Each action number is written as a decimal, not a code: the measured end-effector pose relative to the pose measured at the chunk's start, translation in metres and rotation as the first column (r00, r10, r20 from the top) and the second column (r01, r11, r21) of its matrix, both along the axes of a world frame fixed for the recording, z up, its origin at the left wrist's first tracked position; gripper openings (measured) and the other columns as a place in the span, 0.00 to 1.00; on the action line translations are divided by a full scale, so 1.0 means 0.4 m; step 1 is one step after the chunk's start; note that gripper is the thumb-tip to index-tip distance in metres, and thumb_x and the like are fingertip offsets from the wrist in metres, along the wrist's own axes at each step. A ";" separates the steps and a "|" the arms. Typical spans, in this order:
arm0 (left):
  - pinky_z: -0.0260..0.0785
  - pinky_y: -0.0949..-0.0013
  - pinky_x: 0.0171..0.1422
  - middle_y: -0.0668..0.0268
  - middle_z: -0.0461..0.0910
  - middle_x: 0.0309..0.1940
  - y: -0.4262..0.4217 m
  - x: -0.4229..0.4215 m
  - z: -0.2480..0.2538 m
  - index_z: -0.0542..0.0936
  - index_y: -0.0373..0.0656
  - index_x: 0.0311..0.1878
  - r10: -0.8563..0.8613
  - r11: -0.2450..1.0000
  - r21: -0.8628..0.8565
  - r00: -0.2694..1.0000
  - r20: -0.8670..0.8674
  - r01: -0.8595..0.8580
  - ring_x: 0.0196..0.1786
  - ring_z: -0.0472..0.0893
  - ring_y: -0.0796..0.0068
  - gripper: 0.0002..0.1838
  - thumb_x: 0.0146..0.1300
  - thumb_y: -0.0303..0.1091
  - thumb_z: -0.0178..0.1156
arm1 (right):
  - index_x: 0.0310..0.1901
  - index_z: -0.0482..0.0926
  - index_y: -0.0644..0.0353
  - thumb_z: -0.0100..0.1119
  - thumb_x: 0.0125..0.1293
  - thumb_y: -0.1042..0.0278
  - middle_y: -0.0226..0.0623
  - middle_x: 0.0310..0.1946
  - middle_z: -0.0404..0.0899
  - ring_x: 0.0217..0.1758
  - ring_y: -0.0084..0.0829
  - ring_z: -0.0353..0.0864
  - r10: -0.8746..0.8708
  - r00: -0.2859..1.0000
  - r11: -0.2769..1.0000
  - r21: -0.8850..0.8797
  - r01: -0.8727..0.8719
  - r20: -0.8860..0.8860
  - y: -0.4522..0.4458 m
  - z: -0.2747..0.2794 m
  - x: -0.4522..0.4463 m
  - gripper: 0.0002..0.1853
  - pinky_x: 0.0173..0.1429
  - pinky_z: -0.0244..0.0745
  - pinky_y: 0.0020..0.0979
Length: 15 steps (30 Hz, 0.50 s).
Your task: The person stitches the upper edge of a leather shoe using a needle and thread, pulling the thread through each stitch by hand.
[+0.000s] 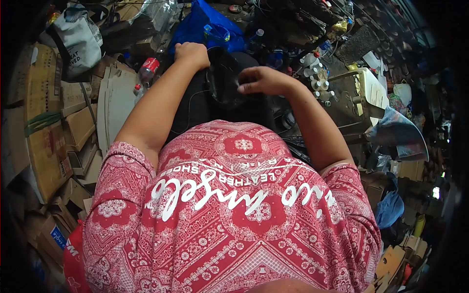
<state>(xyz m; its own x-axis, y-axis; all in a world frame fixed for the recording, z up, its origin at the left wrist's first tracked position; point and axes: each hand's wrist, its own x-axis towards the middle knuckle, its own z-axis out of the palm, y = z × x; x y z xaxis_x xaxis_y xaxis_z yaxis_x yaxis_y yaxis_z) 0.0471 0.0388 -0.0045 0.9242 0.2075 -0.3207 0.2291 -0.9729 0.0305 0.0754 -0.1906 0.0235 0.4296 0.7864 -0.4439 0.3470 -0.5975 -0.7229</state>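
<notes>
My left hand is closed in a fist at the left edge of a dark, black piece over my lap. Its fingers are wrapped downward, so what they grip is hidden. My right hand is just right of that piece, with curled fingers and the thumb below them. Anything between those fingertips is too small and dark to make out. A thin cord loops across my black-clothed legs, below the left hand. The exact kind of the black piece cannot be told.
Beyond my hands lies a blue plastic bag. A red-labelled bottle stands left of my left forearm. Cardboard boxes are stacked at the left. Several small white bottles stand at the right, beside a worn pale table.
</notes>
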 end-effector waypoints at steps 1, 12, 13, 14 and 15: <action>0.63 0.57 0.60 0.61 0.82 0.49 0.002 -0.006 0.004 0.84 0.47 0.47 0.009 1.000 -0.028 1.000 0.004 -0.009 0.55 0.78 0.59 0.19 0.52 0.43 0.63 | 0.55 0.77 0.62 0.68 0.56 0.50 0.44 0.48 0.80 0.54 0.33 0.78 -0.011 0.999 1.000 -0.015 0.010 -0.036 0.000 0.000 -0.010 0.29 0.58 0.70 0.31; 0.70 0.56 0.54 0.58 0.77 0.43 0.107 -0.005 -0.071 0.77 0.43 0.40 0.295 0.916 -0.390 0.820 0.490 -0.097 0.52 0.77 0.55 0.13 0.53 0.38 0.60 | 0.43 0.77 0.64 0.61 0.65 0.57 0.37 0.36 0.78 0.40 0.26 0.75 -0.399 0.916 0.899 0.213 0.384 0.032 -0.057 -0.095 -0.089 0.17 0.47 0.70 0.28; 0.70 0.56 0.54 0.58 0.77 0.43 0.105 -0.009 -0.074 0.77 0.43 0.40 0.297 0.917 -0.388 0.818 0.493 -0.099 0.52 0.77 0.55 0.13 0.53 0.38 0.60 | 0.45 0.74 0.66 0.58 0.68 0.59 0.29 0.36 0.76 0.40 0.18 0.70 -0.425 0.905 0.874 0.255 0.414 -0.013 -0.059 -0.098 -0.086 0.16 0.45 0.69 0.25; 0.70 0.55 0.54 0.58 0.77 0.44 0.094 -0.019 -0.067 0.76 0.43 0.42 0.196 0.956 -0.285 0.864 0.464 -0.063 0.52 0.77 0.54 0.15 0.53 0.39 0.61 | 0.46 0.75 0.65 0.54 0.71 0.59 0.29 0.37 0.77 0.41 0.19 0.71 -0.424 0.905 0.889 0.172 0.424 -0.041 -0.056 -0.077 -0.087 0.15 0.47 0.69 0.24; 0.70 0.55 0.54 0.58 0.76 0.44 0.081 -0.024 -0.060 0.75 0.43 0.43 0.094 0.983 -0.182 0.901 0.423 -0.017 0.52 0.77 0.53 0.16 0.54 0.40 0.62 | 0.46 0.75 0.65 0.54 0.71 0.59 0.29 0.37 0.77 0.41 0.19 0.71 -0.424 0.905 0.888 0.178 0.424 -0.039 -0.057 -0.081 -0.075 0.15 0.47 0.69 0.24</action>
